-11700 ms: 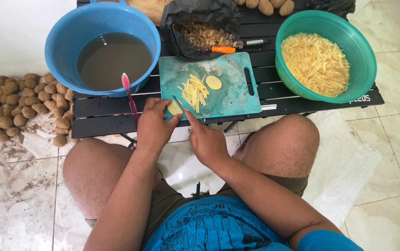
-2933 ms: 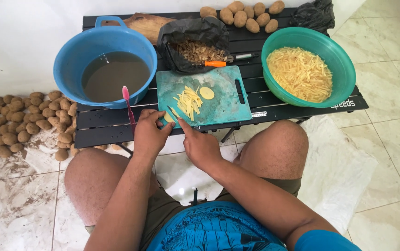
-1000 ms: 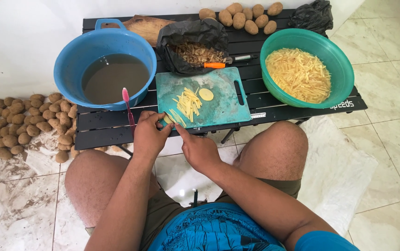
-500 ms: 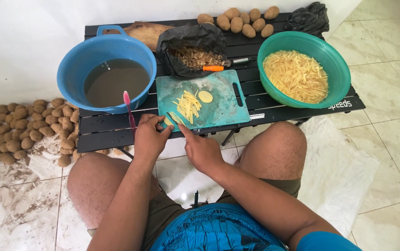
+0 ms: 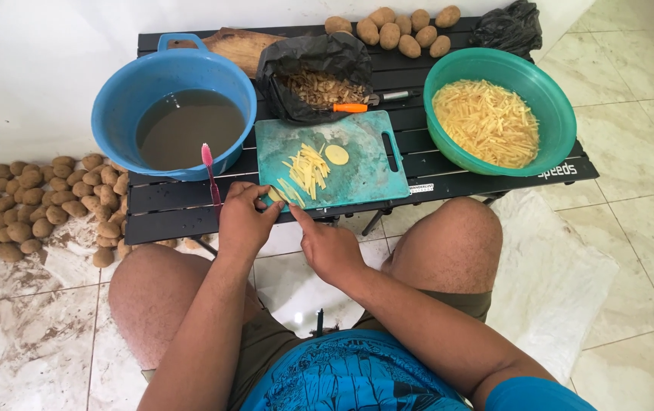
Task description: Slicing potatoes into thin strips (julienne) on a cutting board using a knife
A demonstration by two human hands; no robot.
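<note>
A pale piece of peeled potato (image 5: 273, 195) sits at the near left corner of a teal cutting board (image 5: 365, 171), pinned there by the curled fingers of the person's left hand (image 5: 241, 221). The right hand (image 5: 328, 245) is closed around a knife (image 5: 287, 193), forefinger stretched along it, the blade angled over the board's near edge just beside the potato piece; the blade itself is mostly hidden between the 2 hands. Further up the board lie a small heap of cut potato sticks (image 5: 310, 167) and 1 round potato slice (image 5: 337, 154).

The board rests on a low black slatted table (image 5: 175, 213), above the seated person's bare knees. To the left stands a blue basin (image 5: 125, 99) of murky brown water, with a pink-handled toothbrush (image 5: 210, 171) leaning against its near rim. To the right, a green bowl (image 5: 555, 114) is heaped with cut potato sticks. Behind the board, an open black plastic bag (image 5: 319, 57) holds brown peelings, and an orange-handled peeler (image 5: 357, 106) lies at its mouth. A row of unpeeled potatoes (image 5: 391, 30) lines the table's far edge, beside a second black bag (image 5: 509, 27) and a wooden board (image 5: 243, 46).

On the tiled floor at left, a pile of small dirty potatoes (image 5: 38, 205) is spread against the wall; a white sheet (image 5: 555, 281) lies under the table at right.
</note>
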